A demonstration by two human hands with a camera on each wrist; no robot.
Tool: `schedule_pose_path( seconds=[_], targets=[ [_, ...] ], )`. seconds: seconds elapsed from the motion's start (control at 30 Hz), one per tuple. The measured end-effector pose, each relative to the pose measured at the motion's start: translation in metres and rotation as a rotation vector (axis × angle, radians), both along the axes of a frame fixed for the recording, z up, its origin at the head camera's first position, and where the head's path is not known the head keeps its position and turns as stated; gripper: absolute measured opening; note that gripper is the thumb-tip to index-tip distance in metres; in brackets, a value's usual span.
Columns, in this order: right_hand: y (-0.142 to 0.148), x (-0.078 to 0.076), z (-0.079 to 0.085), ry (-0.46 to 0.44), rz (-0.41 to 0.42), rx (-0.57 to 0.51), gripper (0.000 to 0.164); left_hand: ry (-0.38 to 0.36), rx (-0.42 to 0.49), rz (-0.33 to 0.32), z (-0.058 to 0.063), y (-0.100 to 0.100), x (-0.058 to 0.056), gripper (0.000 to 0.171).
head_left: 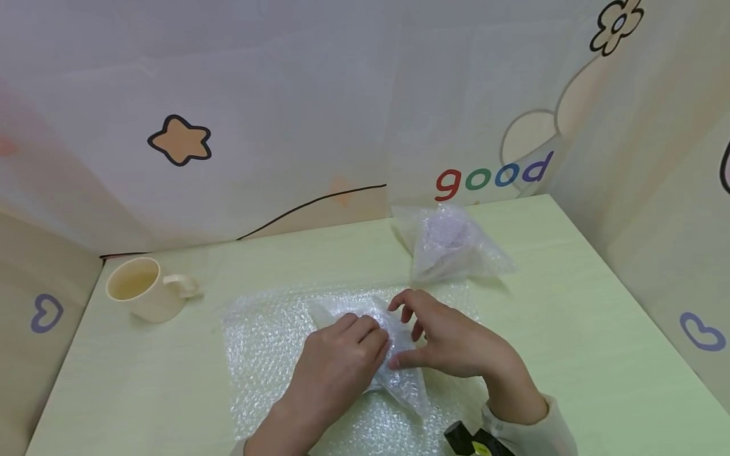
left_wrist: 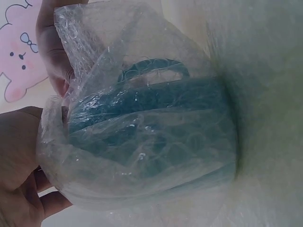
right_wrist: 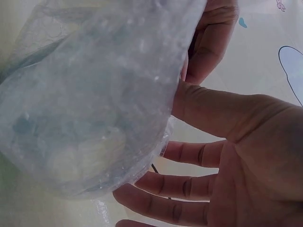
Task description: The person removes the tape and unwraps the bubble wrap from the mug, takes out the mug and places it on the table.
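Head view: left hand (head_left: 342,354) gripped the teal, bubble-wrapped cup (head_left: 402,381) over a flat, clear bubble-wrap sheet (head_left: 262,354); right hand (head_left: 450,335), fingers spread, touched its wrapped edge (pale-green tabletop (head_left: 593,354) stretched rightward!).

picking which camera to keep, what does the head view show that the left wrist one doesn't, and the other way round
Only the head view shows the cream mug, the other wrapped bundle at the back, the star print and the word "good". Only the left wrist view shows the pink bear print, and plainly the curved handle and teal colour of the wrapped mug. Both share that bubble-wrapped piece, with the left hand and right hand at it.
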State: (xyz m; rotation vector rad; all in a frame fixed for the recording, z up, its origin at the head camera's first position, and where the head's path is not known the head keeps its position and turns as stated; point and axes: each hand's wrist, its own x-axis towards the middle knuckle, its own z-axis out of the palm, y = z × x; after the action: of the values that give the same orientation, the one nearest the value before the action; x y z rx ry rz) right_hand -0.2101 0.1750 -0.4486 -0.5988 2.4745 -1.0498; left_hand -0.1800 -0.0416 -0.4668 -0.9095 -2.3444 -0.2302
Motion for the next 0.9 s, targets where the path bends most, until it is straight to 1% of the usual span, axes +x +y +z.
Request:
schedule_pose_path(
  seconds=[0.13,0.27,0.37,0.53,0.77,0.9],
  targets=[
    [0.002,-0.003,-0.001,-0.008,0.023,-0.024,0.069,0.002,0.004,0.007,-0.001,0.0,0.0,0.007],
    [0.009,-0.006,-0.003,-0.023,0.071,-0.071,0.059,-0.01,0.016,0.006,-0.002,0.0,-0.001,0.008],
    [0.011,-0.007,-0.004,-0.029,0.087,-0.091,0.053,-0.012,0.016,0.006,-0.002,0.0,-0.001,0.008],
    [0.008,-0.006,-0.003,-0.022,0.061,-0.088,0.052,-0.014,0.021,0.002,-0.002,0.0,0.0,0.007],
    [0.005,-0.006,-0.001,0.039,0.043,-0.073,0.053,-0.007,0.041,-0.003,-0.003,0.001,0.0,0.009],
    [0.004,-0.006,-0.001,0.038,0.031,-0.066,0.054,0.0,0.045,-0.005,-0.004,0.002,0.0,0.009]
  ],
)
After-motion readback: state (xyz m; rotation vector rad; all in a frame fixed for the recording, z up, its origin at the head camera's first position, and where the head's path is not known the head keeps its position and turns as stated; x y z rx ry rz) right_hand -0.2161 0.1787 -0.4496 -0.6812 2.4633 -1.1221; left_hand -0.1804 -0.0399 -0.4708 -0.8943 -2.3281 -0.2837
